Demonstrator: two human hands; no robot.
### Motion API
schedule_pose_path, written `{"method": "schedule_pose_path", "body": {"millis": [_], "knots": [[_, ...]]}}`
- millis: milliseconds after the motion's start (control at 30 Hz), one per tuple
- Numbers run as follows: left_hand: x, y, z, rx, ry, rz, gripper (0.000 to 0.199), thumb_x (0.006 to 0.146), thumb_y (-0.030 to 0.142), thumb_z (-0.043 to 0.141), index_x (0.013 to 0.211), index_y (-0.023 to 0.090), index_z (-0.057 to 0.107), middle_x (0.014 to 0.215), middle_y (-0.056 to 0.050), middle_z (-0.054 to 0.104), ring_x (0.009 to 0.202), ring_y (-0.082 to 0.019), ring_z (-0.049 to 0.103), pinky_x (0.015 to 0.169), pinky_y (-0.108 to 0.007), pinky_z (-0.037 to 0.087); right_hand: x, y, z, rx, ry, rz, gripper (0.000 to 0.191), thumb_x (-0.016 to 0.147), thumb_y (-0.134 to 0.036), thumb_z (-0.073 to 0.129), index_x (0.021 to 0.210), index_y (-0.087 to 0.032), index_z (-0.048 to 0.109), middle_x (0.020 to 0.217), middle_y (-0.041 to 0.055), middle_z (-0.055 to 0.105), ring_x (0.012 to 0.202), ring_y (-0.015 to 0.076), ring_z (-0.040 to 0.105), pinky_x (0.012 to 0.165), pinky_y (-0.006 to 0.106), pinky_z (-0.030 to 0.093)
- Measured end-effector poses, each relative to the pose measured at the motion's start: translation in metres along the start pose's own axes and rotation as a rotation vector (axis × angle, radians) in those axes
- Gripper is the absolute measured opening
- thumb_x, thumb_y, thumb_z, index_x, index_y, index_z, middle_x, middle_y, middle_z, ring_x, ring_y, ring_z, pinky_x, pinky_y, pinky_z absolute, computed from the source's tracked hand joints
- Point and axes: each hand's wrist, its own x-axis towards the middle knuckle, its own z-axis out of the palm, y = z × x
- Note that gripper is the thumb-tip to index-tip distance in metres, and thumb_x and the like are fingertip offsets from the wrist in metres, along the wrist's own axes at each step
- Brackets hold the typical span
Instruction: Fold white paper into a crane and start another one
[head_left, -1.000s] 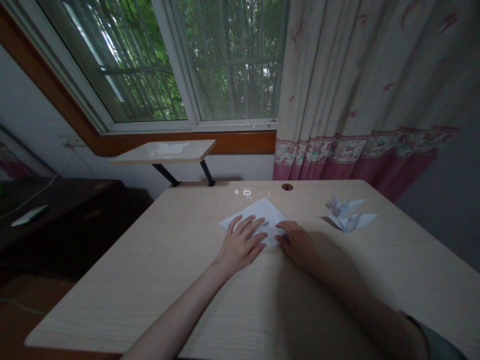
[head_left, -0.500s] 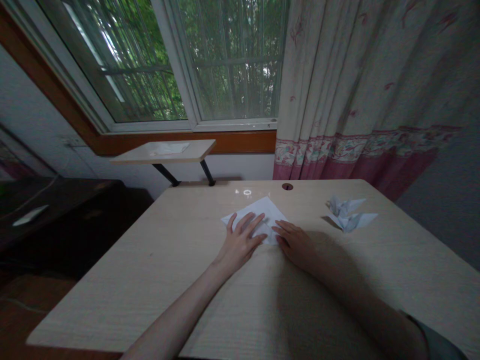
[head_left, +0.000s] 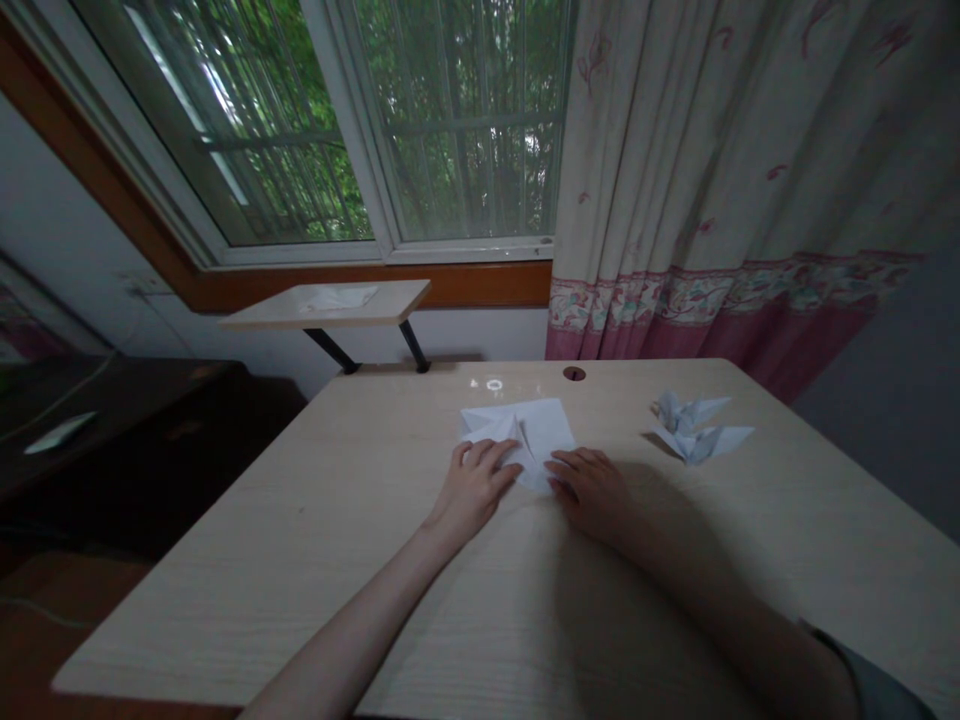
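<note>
A folded sheet of white paper [head_left: 551, 420] lies on the desk, with a raised flap and a crease near its middle. My left hand [head_left: 474, 485] has its fingers bent over the paper's near left edge, the thumb close to the flap. At the near right corner, my right hand [head_left: 592, 488] pinches the paper between thumb and fingers. Parts of the near edge are hidden under both hands.
Folded white paper pieces [head_left: 694, 430] with pointed wings stand at the right of the wooden desk [head_left: 337, 560]. A raised shelf [head_left: 397, 297] at the back left bears more white paper [head_left: 341, 298]. A round cable hole [head_left: 574, 374] sits near the back edge.
The paper has turned, so a straight edge rather than a corner points away from me, and its flap stands up. My left hand's spread fingers have drawn back and curled. My right hand has barely moved.
</note>
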Motion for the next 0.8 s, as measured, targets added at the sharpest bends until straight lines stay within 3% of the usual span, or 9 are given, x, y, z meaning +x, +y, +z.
{"method": "schedule_pose_path", "body": {"millis": [233, 433, 800], "knots": [[0.000, -0.003, 0.002, -0.018, -0.034, -0.031, 0.031, 0.093, 0.007, 0.056, 0.117, 0.025, 0.064, 0.125, -0.005, 0.066, 0.106, -0.024, 0.060, 0.090, -0.042, 0.042, 0.001, 0.003, 0.003, 0.053, -0.012, 0.011, 0.031, 0.091, -0.012, 0.051, 0.114, -0.020, 0.068, 0.116, 0.0105, 0.071, 0.110, 0.0236, 0.064, 0.101, 0.048, 0.048], [0.000, -0.005, 0.008, -0.061, -0.022, -0.022, 0.025, 0.094, 0.012, 0.055, 0.115, 0.021, 0.065, 0.124, -0.008, 0.066, 0.105, -0.023, 0.064, 0.088, -0.041, 0.048, 0.000, 0.005, 0.009, 0.074, -0.061, -0.063, 0.044, 0.093, -0.011, 0.042, 0.133, -0.018, 0.059, 0.141, 0.0118, 0.058, 0.132, 0.0228, 0.053, 0.109, 0.047, 0.045], [-0.001, -0.004, 0.009, -0.150, -0.012, -0.071, 0.021, 0.095, 0.019, 0.057, 0.114, 0.021, 0.066, 0.126, -0.007, 0.066, 0.108, -0.025, 0.064, 0.095, -0.043, 0.054, 0.004, -0.012, -0.014, -0.063, -0.137, 0.012, 0.029, 0.094, -0.021, 0.051, 0.118, -0.019, 0.067, 0.122, 0.0126, 0.070, 0.113, 0.0258, 0.065, 0.095, 0.043, 0.053]]}}
